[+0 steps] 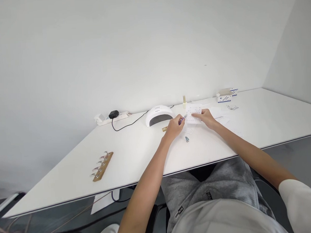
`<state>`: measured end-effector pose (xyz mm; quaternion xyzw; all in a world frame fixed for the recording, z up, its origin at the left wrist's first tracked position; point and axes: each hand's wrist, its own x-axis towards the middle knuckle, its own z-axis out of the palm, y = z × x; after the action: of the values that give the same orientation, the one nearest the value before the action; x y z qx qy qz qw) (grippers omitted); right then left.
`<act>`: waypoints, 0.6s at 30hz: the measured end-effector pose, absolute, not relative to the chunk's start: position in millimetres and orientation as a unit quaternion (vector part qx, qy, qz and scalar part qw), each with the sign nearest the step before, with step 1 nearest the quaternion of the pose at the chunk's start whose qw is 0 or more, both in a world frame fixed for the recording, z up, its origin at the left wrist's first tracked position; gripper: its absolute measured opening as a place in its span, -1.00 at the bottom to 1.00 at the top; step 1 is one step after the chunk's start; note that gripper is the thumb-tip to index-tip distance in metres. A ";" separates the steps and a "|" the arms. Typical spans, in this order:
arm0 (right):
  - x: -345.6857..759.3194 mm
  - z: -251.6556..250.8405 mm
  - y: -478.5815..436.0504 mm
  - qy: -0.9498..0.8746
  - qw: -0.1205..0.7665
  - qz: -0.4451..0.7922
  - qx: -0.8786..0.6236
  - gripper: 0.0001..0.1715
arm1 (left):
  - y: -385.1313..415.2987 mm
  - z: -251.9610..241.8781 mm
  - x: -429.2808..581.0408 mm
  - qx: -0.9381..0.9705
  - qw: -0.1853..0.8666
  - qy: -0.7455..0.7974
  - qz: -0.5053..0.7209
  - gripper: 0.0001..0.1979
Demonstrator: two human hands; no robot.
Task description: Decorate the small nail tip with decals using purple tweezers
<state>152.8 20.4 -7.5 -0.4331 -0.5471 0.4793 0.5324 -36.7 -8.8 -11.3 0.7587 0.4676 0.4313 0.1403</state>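
My left hand [175,126] is closed around slim purple tweezers [182,120], whose pale tip points at a white sheet. That sheet [190,118] carries rows of small spots that look like nail stickers. My right hand [207,118] grips the sheet's right side, thumb across its front, holding it tilted above the table. Below the hands lies a small blue-grey object [187,139], too small to make out. Just beyond my left hand a gold-coloured piece [165,129] shows, partly hidden. A polish bottle [184,102] with a gold cap stands behind the sheet.
A white nail lamp [159,111] stands by the wall; a black cable runs toward a power strip [114,118]. On the left lies a wooden stand [103,167] with several nail tips. Small boxes [224,96], crumpled clear plastic [232,107] and papers [214,112] are at right.
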 end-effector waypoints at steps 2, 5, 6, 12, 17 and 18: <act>153.1 -7.7 20.5 -0.556 0.525 0.466 -0.444 -0.71 | -10.8 -10.3 -35.6 0.758 0.145 0.468 0.430 -0.85; 153.7 -8.6 21.5 -0.567 0.516 0.447 -0.460 -0.72 | -13.7 -8.0 -33.9 0.759 0.154 0.472 0.422 -0.84; 153.8 -8.9 21.7 -0.570 0.514 0.444 -0.463 -0.72 | -14.3 -7.2 -33.4 0.759 0.154 0.473 0.419 -0.84; 153.5 -8.7 20.3 -0.574 0.503 0.460 -0.454 -0.69 | -15.4 -5.3 -32.1 0.760 0.156 0.481 0.409 -0.84; 153.6 -5.4 16.4 -0.566 0.498 0.480 -0.449 -0.69 | -15.9 -4.7 -31.5 0.762 0.160 0.487 0.394 -0.84; 153.8 -4.9 15.6 -0.566 0.497 0.482 -0.448 -0.69 | -15.9 -4.6 -31.3 0.762 0.160 0.488 0.394 -0.84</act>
<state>153.8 15.6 -4.9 -0.4480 -0.5656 0.4816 0.4974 -31.3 -15.9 -4.6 0.7623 0.4880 0.3938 0.1603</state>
